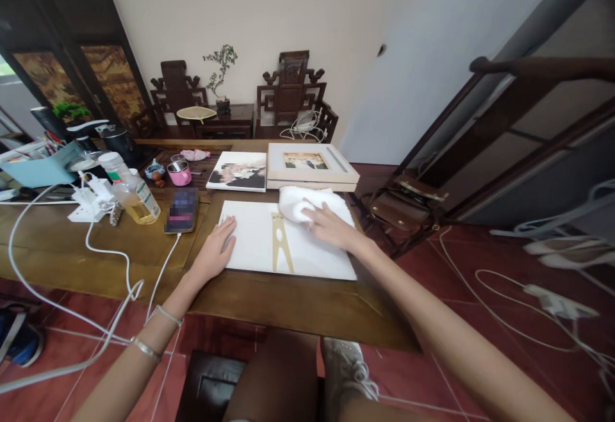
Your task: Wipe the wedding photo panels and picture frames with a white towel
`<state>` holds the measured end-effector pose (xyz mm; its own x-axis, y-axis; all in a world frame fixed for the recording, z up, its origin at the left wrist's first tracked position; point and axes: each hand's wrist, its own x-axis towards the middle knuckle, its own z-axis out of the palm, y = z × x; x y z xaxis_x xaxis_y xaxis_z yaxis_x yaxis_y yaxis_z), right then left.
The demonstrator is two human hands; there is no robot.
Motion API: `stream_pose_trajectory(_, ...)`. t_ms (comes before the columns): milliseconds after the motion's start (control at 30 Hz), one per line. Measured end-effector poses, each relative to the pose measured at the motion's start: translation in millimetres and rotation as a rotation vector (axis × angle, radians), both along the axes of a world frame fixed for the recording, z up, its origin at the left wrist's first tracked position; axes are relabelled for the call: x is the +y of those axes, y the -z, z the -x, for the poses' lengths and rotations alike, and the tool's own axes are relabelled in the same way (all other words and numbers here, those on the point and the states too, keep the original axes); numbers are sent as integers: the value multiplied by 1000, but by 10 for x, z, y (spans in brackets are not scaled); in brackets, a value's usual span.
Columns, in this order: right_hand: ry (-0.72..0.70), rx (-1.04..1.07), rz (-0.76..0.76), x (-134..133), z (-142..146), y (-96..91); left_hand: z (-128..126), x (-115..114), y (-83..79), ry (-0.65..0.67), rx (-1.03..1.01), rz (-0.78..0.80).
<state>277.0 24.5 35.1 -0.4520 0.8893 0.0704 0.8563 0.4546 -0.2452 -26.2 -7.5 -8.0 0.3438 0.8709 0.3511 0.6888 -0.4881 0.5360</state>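
Note:
A white flat board [307,249], seemingly the back of a picture frame with a tan stand [279,243] on it, lies on the wooden table [288,300] in front of me. My left hand [215,250] lies flat on the board's left edge, fingers stretched out. My right hand [329,225] presses a white cloth [300,204] onto the board's far right part, fingers curled over the cloth.
Behind the board stand a framed photo [310,164] and a photo print [239,171]. To the left are a phone [181,211] on a white cable, a bottle [132,191], a pink cup [179,173] and a power strip [89,203]. Cables trail on the floor at right.

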Motion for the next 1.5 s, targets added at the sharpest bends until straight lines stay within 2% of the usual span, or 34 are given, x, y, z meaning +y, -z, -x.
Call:
stream_pose_trajectory(200, -190, -63, -44, -995, -85, 74, -12, 5, 7, 0, 15, -1)
stream_pose_trajectory(267, -219, -70, -32, -1219, -78, 58, -16, 9, 11, 1, 19, -5)
stream_pose_trajectory(333, -220, -82, -15, -1299, -76, 38, -17, 13, 16, 1, 26, -7)
stream_pose_trajectory(433, -195, -89, -4, -1140, -71, 13, -13, 16, 24, 3, 36, -10)
stream_pose_trajectory(667, -107, -67, -4, -167, -20, 16, 3, 22, 10, 8, 37, -4)
stream_pose_trajectory(767, -58, -51, 17, 28, -6, 15, 7, 22, 2, 12, 34, -4)
stream_pose_trajectory(833, -58, -40, 22, -15, -10, 8, 9, 22, 2, 13, 29, -5)
stream_pose_trajectory(900, -97, -28, 23, -190, -28, -7, 8, 21, 3, 14, 24, -5)
stream_pose_trajectory(1100, -226, 3, 107, -1099, -165, -149, -7, 17, 4, 10, 32, -5)
stream_pose_trajectory(1200, -256, 9, 144, -1381, -235, -229, -10, 20, 9, 8, 35, -11)
stream_pose_trajectory(1267, -249, 2, 159, -1389, -257, -255, -8, 23, 14, 8, 31, -15)
stream_pose_trajectory(1333, -224, -13, 173, -1253, -254, -257, -5, 27, 19, 10, 25, -15)
stream_pose_trajectory(1500, -81, -20, 153, -554, -166, -238, 1, 26, 8, 10, 20, -11)
